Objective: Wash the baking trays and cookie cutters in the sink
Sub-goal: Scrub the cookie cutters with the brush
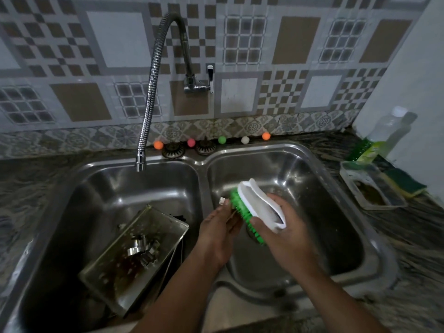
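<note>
Your right hand (283,227) grips a scrub brush (257,207) by its white handle, fingers and thumb curled round the back of it, over the right basin of the double sink (336,188). The brush's long axis runs from near you and to the right up toward the far left, and its green bristles (242,212) face left and down, toward your left hand (221,234). That hand holds a small pale item (223,201) against the bristles, fingers curled round it; only a whitish end shows past the fingertips, so what it is cannot be told. In the left basin a metal baking tray (134,255) lies tilted, its long axis running from the near left corner up toward the far right, the far end propped higher near the divider. Metal cookie cutters (141,248) lie bunched inside it, too blurred to tell which way each one faces. The flexible faucet (149,97) arches over from the wall, its spout pointing down above the far edge of the left basin. On the counter to your right stand a dish soap bottle (382,138) with a green and yellow label, its writing too blurred to read, a clear plastic tub (372,188), and just beside it a green and yellow sponge (406,183).
</note>
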